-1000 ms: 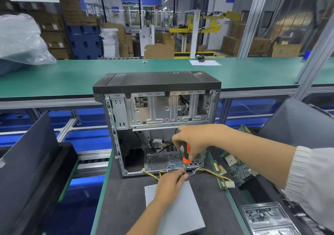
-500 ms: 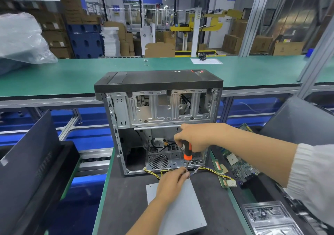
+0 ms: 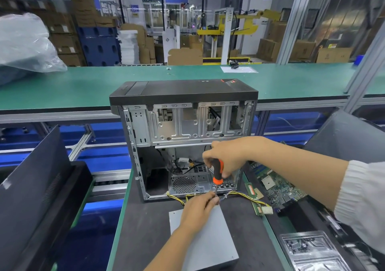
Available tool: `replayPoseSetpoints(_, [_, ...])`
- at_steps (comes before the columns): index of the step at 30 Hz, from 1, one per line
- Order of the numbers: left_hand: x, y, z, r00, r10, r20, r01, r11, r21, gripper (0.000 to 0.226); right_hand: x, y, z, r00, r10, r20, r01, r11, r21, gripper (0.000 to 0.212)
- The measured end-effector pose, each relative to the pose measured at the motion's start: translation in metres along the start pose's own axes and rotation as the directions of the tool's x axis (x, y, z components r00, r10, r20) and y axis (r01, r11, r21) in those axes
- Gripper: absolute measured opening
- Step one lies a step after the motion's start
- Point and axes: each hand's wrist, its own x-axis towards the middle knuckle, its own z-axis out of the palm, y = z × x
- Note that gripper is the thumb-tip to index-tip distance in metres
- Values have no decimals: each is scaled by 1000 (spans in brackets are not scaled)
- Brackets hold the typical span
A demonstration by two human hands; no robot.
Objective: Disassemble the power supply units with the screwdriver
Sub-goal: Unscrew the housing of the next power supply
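Note:
A grey metal power supply unit [image 3: 210, 241] lies flat on the dark mat in front of an open computer case [image 3: 183, 137]. Yellow and black cables [image 3: 245, 195] run from its far edge. My right hand [image 3: 227, 156] grips the orange and black screwdriver [image 3: 217, 174] upright, tip down at the unit's far edge. My left hand [image 3: 198, 210] rests on the unit's top, fingertips pinching the shaft near the tip. The screw itself is hidden by the fingers.
A green circuit board [image 3: 275, 185] and a memory stick [image 3: 255, 200] lie right of the case. A clear plastic tray [image 3: 312, 252] sits at the lower right. Dark panels [image 3: 33, 189] lean at left and right. A green conveyor table [image 3: 83, 85] runs behind.
Both hands stay at the unit's far edge with the screwdriver upright; only the head view has shifted slightly.

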Motion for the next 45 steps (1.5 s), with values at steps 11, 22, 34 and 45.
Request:
replayPoseSetpoints(11, [1, -2, 3, 1000, 2, 2, -2, 999, 36, 27, 5, -2, 5, 997, 41, -58, -48, 991, -126, 21])
replayPoseSetpoints(22, [1, -2, 3, 1000, 12, -9, -12, 1000, 26, 25, 8, -1, 7, 978, 120, -169, -147, 976, -158, 34])
replayPoseSetpoints(34, [2, -3, 3, 1000, 6, -3, -6, 999, 41, 25, 4, -4, 8, 970, 158, -184, -187, 971, -149, 43])
replayPoseSetpoints(45, [0, -1, 2, 1000, 3, -14, -2, 1000, 23, 22, 0, -5, 8, 951, 227, -211, -231, 973, 6, 68])
